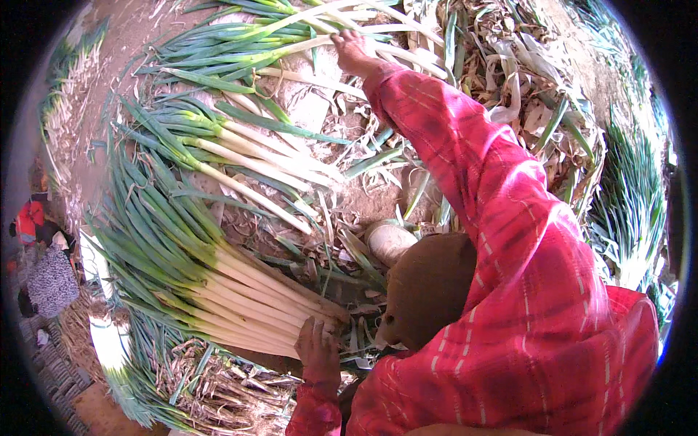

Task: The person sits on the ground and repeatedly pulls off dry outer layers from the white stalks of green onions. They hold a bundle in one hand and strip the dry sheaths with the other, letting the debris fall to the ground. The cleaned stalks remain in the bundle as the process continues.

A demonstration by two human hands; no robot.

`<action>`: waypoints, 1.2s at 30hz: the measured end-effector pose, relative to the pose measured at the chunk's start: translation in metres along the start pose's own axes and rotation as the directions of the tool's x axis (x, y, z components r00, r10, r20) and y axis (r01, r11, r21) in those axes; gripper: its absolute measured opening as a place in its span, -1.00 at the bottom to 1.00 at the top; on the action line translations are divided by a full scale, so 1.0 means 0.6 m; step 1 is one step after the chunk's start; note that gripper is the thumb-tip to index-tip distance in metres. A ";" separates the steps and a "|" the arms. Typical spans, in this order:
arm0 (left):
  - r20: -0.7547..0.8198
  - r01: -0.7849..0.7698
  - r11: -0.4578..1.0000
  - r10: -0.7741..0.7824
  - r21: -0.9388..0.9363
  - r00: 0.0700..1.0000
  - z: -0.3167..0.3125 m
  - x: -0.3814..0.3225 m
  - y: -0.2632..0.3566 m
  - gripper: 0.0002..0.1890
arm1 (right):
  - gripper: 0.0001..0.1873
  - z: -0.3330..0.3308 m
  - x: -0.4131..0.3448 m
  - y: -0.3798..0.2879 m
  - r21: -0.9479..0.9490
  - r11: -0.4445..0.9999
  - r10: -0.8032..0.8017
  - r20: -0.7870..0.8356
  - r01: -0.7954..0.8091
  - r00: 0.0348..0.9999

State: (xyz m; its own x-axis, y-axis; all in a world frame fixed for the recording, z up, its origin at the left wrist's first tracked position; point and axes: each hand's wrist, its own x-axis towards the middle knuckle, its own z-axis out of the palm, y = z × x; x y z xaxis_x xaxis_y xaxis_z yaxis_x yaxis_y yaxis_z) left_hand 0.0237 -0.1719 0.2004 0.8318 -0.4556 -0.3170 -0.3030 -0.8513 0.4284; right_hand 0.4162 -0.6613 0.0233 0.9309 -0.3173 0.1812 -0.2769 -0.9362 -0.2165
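My right hand (353,53) is stretched out to the top of the view, its fingers closed around the white shank of a long green onion (302,46) in a loose heap. Across the lower left lies a thick bundle of long green onions (251,291), white shanks side by side, green leaves fanning left. At the root ends of this bundle is my left hand (318,346), its fingers touching them; how firmly they close is not clear. Between the two hands, a smaller group of green onions (262,155) rests on the ground.
Dry husks and trimmed leaves (523,71) form a heap at the upper right. My bent knee (431,289) and a pale shoe (388,241) are close by. More green onions stand at the far right (627,212) and lie in a row at the far left (62,120).
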 end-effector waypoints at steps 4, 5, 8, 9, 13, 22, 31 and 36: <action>0.053 0.044 0.967 -0.031 -0.252 0.998 0.014 0.034 -0.007 -0.65 | -0.35 0.035 0.052 -0.024 0.025 0.999 -0.050 0.141 0.047 0.989; 0.074 0.078 0.957 -0.059 -0.279 0.995 0.016 0.039 -0.010 -0.67 | -0.34 0.042 0.062 -0.026 -0.018 0.999 -0.032 0.187 0.036 0.982; 0.190 0.244 0.905 -0.186 -0.349 0.964 0.016 0.044 -0.016 -0.72 | -0.36 0.054 0.073 -0.023 -0.138 0.988 -0.049 0.189 0.076 0.981; 0.259 0.335 0.872 -0.252 -0.356 0.933 0.015 0.044 -0.016 -0.75 | -0.38 0.054 0.074 -0.024 -0.180 0.978 -0.075 0.153 0.102 0.985; 0.294 0.319 0.866 -0.213 -0.385 0.932 0.010 0.057 -0.016 -0.80 | -0.64 0.049 0.046 -0.042 -0.253 0.954 -0.122 0.159 0.160 0.980; 0.195 0.302 0.876 -0.244 -0.376 0.950 -0.005 0.139 0.008 -0.80 | -0.64 -0.106 0.005 -0.050 0.861 0.498 -0.180 -0.013 0.102 0.984; -0.296 -0.050 0.812 -0.153 -0.582 0.943 -0.041 0.306 0.054 -0.83 | -0.69 -0.372 0.006 -0.186 0.825 -0.373 -0.384 0.280 -0.425 0.880; -0.072 0.016 0.304 -0.276 -0.952 0.958 -0.051 0.377 0.085 -0.61 | -0.58 -0.257 -0.046 -0.244 0.503 -0.576 -0.588 0.293 -0.644 0.754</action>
State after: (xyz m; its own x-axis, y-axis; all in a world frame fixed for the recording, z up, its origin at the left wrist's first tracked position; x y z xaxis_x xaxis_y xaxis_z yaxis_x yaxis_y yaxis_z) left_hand 0.2106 -0.3106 0.1764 0.9144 -0.1826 -0.3613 0.3643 -0.0185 0.9311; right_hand 0.3942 -0.5386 0.1977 0.9347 0.3551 -0.0168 -0.3200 0.8198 -0.4749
